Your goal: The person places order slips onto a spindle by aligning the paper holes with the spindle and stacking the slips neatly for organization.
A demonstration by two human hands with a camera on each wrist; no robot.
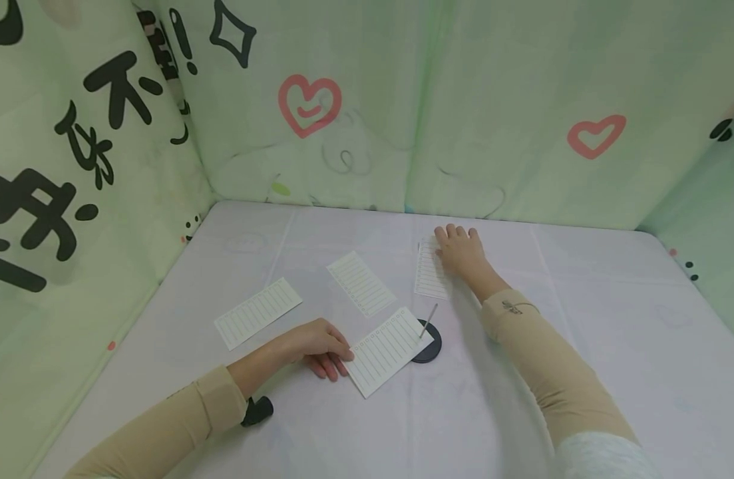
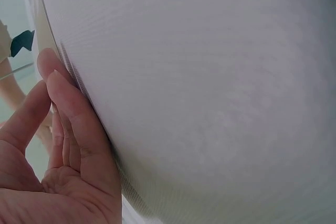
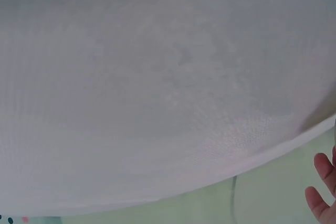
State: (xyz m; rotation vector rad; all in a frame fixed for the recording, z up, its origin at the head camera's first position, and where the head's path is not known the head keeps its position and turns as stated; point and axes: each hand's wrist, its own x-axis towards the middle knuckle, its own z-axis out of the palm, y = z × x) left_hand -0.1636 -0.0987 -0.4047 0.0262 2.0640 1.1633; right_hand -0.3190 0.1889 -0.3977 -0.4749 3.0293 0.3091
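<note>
Pale green printed fabric walls (image 1: 492, 100) enclose a white cloth-covered tabletop (image 1: 319, 432). The person's left hand (image 1: 319, 346) pinches the edge of a white lined rectangular card (image 1: 381, 356), whose far corner overlaps a round black base (image 1: 434, 351) with a thin metal rod (image 1: 430, 316); whether the rod pierces it is unclear. Farther back, the right hand (image 1: 464, 255), fingers loosely extended, touches another lined card (image 1: 429, 276); two more lined cards (image 1: 258, 313) lie to the left.

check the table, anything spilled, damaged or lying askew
No spill or damage shows. The left card and back middle card slant in different directions, so they look askew. Oddest is the held card, pinched by the left hand: its corner covers part of a black disc in the head view.
</note>
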